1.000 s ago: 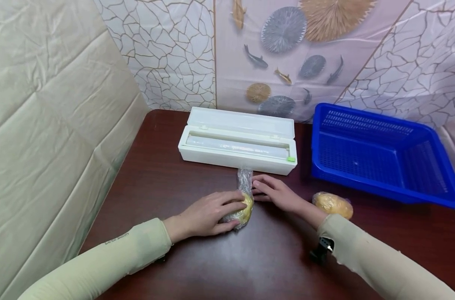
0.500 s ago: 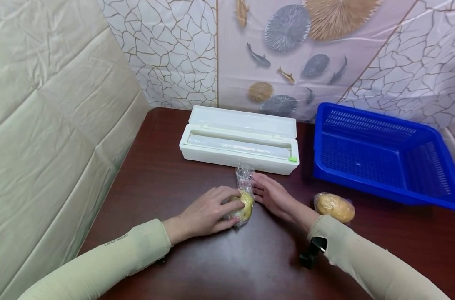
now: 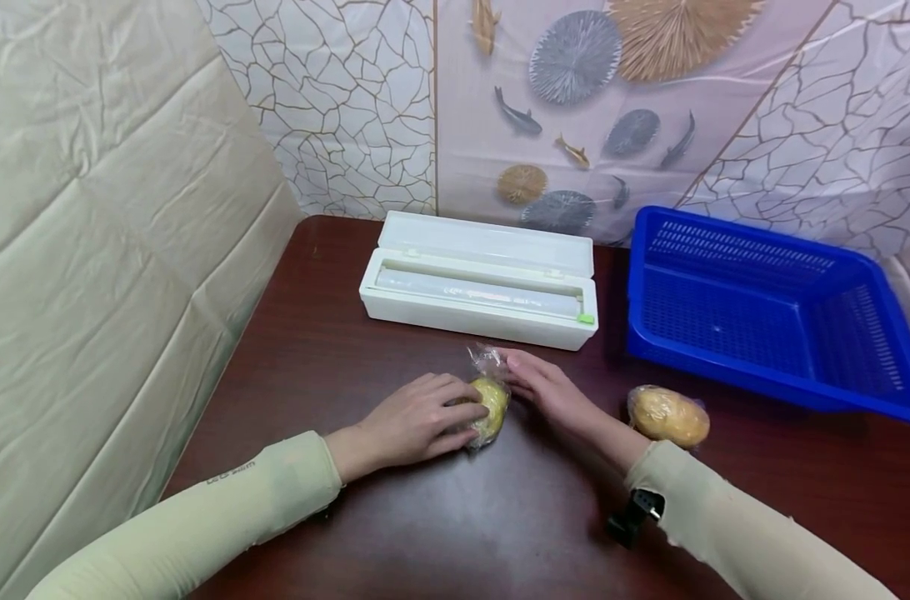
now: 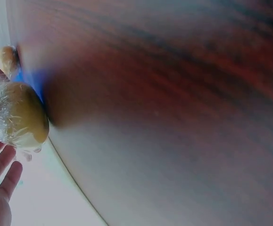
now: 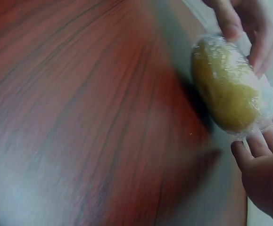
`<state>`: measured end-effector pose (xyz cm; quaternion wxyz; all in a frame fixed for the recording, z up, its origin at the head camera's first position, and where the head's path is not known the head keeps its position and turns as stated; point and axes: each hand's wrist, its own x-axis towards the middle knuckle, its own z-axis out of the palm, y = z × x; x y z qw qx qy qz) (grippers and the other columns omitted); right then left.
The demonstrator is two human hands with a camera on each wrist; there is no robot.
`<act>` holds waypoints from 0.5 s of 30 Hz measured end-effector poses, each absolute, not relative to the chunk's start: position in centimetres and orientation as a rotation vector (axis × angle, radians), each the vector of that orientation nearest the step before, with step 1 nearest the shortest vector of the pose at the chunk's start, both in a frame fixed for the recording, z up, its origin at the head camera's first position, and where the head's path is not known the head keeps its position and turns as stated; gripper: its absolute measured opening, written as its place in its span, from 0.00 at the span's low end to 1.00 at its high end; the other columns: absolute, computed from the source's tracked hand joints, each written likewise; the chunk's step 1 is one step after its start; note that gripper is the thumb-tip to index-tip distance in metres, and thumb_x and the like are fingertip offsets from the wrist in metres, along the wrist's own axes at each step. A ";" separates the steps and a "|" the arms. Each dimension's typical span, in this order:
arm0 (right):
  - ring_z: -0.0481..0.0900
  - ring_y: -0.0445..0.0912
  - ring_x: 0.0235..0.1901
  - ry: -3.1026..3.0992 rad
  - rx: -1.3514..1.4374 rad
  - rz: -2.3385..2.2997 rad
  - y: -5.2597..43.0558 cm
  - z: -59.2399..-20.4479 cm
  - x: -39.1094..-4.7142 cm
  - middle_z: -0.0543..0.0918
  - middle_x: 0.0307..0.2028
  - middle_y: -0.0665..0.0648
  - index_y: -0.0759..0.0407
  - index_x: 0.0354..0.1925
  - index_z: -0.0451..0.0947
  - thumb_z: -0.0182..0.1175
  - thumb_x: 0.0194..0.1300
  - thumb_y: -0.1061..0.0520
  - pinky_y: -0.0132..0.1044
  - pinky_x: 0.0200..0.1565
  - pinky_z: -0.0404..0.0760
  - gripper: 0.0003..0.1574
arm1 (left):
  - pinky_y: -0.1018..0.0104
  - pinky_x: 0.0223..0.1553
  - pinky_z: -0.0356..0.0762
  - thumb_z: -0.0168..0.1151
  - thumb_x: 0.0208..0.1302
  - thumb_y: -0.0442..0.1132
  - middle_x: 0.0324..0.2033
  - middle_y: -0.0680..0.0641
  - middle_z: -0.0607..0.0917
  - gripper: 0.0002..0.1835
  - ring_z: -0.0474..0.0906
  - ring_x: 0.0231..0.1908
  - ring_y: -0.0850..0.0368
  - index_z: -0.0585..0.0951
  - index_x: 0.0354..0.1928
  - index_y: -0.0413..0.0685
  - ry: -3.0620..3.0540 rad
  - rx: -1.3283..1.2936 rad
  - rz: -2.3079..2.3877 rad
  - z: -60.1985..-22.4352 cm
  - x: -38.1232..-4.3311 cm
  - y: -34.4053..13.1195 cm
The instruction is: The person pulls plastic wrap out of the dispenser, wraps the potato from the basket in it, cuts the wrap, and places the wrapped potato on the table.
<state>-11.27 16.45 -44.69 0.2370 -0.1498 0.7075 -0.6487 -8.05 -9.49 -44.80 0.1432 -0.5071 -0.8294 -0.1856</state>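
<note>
A yellow potato [image 3: 492, 408] wrapped in cling film lies on the table in front of the white box. My left hand [image 3: 425, 417] holds it from the left, with fingers over its top and side. Past its far end a loose tail of cling film [image 3: 488, 360] sticks out, crumpled. My right hand [image 3: 545, 387] is at that tail, fingers fairly straight and touching the film. In the right wrist view, the right hand's fingertips [image 5: 240, 149] sit at the film by one end of the potato [image 5: 226, 84], and the left hand [image 5: 249, 28] touches its other end.
A second wrapped potato [image 3: 668, 415] lies by the right forearm. Behind the hands stands the white cling film box [image 3: 470, 321], its lid up and a film roll [image 3: 477, 290] inside. A blue plastic basket [image 3: 725, 367] is at the back right of the dark wooden table [image 3: 312, 333].
The film tail, earlier stretched up toward the box, is now shorter and folded nearer the potato. My right hand has shifted slightly at the tail; the left still holds the potato.
</note>
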 end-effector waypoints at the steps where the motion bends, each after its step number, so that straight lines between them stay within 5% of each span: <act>1: 0.74 0.54 0.71 2.014 -0.473 -1.732 16.5 -44.7 -11.1 0.72 0.73 0.70 0.71 0.78 0.64 0.42 0.88 0.52 0.38 0.70 0.71 0.32 | 0.56 0.59 0.80 0.71 0.72 0.46 0.54 0.48 0.88 0.15 0.83 0.56 0.52 0.88 0.56 0.50 -2.394 -1.461 -0.529 -44.8 -8.1 -9.5; 6: 0.72 0.51 0.73 2.352 -0.780 -1.444 16.9 -44.7 -10.1 0.77 0.73 0.56 0.58 0.77 0.72 0.49 0.86 0.54 0.41 0.72 0.68 0.27 | 0.57 0.60 0.80 0.71 0.72 0.46 0.55 0.48 0.88 0.16 0.83 0.57 0.53 0.88 0.57 0.49 -2.391 -1.442 -0.517 -44.8 -8.1 -9.6; 10: 0.72 0.55 0.74 2.464 -0.992 -1.289 17.1 -44.7 -9.5 0.77 0.72 0.58 0.57 0.75 0.74 0.52 0.85 0.57 0.52 0.73 0.69 0.26 | 0.58 0.59 0.81 0.73 0.71 0.46 0.54 0.48 0.88 0.17 0.85 0.57 0.53 0.88 0.56 0.47 -2.356 -1.420 -0.533 -44.9 -8.0 -9.7; 15: 0.68 0.56 0.77 2.543 -1.206 -1.111 17.5 -44.9 -9.0 0.71 0.76 0.62 0.58 0.77 0.71 0.55 0.82 0.57 0.51 0.75 0.67 0.30 | 0.59 0.51 0.82 0.75 0.69 0.47 0.48 0.49 0.86 0.14 0.84 0.50 0.53 0.88 0.48 0.48 -2.291 -1.390 -0.528 -44.9 -8.0 -9.7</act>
